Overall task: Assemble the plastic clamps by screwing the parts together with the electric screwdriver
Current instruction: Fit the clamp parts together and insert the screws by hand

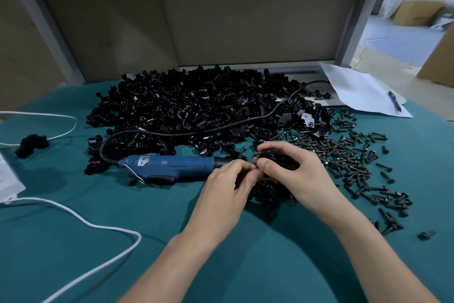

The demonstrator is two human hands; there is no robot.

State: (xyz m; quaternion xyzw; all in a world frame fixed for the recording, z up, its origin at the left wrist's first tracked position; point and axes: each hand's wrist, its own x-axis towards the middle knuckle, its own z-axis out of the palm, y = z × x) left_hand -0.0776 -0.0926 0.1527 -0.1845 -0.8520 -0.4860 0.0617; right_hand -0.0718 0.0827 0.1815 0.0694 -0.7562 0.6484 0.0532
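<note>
My right hand point(294, 170) grips a black plastic clamp part point(272, 154) just above the green table cloth point(122, 241), with a screw sticking out of its left side. My left hand point(228, 179) meets it from the left, fingertips pinched at the clamp's lower edge on something too small to make out. The blue electric screwdriver point(169, 165) lies flat on the cloth just left of my hands, tip pointing toward them. A big heap of black clamp parts point(191, 111) fills the middle behind. Loose black screws point(351, 162) are scattered to the right.
The screwdriver's black cable point(221, 128) runs over the heap to the back right. A white cable point(98, 226) loops across the left of the cloth. One assembled clamp point(30, 145) sits far left. White paper with a pen point(363, 91) lies back right. A partition stands behind.
</note>
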